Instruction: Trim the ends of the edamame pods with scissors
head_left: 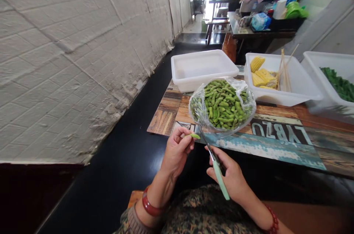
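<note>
Left hand: thumb and fingertips pinched closed on one green pod
Right hand: fingers part-curled round green-handled scissors, blades angled up toward the bag
Pod spot: just beside the blades, can't tell from here if touching
Plastic bag: clear, mouth open, heaped with green pods, sits on wood-patterned table
Near tub: white, right behind bag
Corn tub: right of bag, corn and thin sticks inside

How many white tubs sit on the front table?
3: the left tub, behind the bag of green soybean pods; the middle tub, holding corn and skewers; the right tub, with leafy greens, partly outside the picture.
</note>
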`<action>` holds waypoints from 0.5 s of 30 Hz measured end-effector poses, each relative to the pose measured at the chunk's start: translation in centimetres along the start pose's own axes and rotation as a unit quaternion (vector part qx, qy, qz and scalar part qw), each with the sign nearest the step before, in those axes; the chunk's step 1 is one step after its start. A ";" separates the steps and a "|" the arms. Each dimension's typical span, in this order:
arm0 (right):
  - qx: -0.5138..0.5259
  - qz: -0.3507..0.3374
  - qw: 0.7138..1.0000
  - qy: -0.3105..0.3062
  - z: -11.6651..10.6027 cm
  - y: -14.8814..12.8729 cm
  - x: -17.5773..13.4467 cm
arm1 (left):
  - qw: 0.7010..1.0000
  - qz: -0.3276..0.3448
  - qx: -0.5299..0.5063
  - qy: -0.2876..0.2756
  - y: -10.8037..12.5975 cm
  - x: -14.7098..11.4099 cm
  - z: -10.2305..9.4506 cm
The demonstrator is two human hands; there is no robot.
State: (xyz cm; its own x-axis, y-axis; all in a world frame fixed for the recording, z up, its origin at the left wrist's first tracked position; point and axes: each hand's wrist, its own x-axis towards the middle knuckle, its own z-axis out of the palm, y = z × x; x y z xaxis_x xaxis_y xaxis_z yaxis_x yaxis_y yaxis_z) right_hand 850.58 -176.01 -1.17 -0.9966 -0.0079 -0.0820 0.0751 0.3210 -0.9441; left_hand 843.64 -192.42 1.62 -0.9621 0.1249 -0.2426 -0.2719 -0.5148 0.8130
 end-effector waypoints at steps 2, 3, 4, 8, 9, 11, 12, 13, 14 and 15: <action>-0.004 -0.003 1.000 -0.010 0.1 -0.2 0.0 | 1.000 0.008 0.000 0.004 0.0 0.0 0.0; -0.006 -0.006 1.000 -0.014 0.2 -0.3 0.0 | 1.000 0.011 0.001 0.004 -0.1 -0.1 0.0; -0.007 -0.009 1.000 -0.016 0.3 -0.3 0.0 | 1.000 0.013 0.002 0.002 -0.1 -0.1 0.0; -0.015 -0.029 0.999 -0.002 0.4 -0.1 0.0 | 0.999 0.032 0.010 -0.016 -0.7 -0.2 -0.1; -0.018 -0.036 0.999 0.004 0.4 0.0 0.0 | 0.999 0.036 0.013 -0.021 -0.9 -0.2 -0.1; -0.022 -0.051 0.998 0.014 0.4 0.1 0.1 | 0.999 0.036 0.025 -0.031 -1.3 -0.4 -0.2; -0.025 -0.057 0.998 0.017 0.4 0.1 0.2 | 0.998 0.035 0.036 -0.033 -1.4 -0.5 -0.3; -0.028 -0.062 0.998 0.017 0.4 0.1 0.3 | 0.998 0.032 0.052 -0.031 -1.6 -0.6 -0.3; -0.031 -0.066 0.997 0.017 0.4 0.1 0.4 | 0.996 0.029 0.076 -0.028 -1.7 -0.7 -0.3; -0.033 -0.070 0.997 0.016 0.4 0.1 0.5 | 0.994 0.027 0.105 -0.027 -1.7 -0.8 -0.3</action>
State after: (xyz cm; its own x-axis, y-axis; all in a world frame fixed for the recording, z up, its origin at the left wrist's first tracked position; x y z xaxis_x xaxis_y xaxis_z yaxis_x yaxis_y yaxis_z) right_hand 850.07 -176.36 -1.41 -0.9978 -0.0279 0.0606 -0.0667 0.3807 -0.9223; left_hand 844.85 -191.91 0.23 -0.9736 0.1499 -0.1719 -0.2135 -0.3339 0.9181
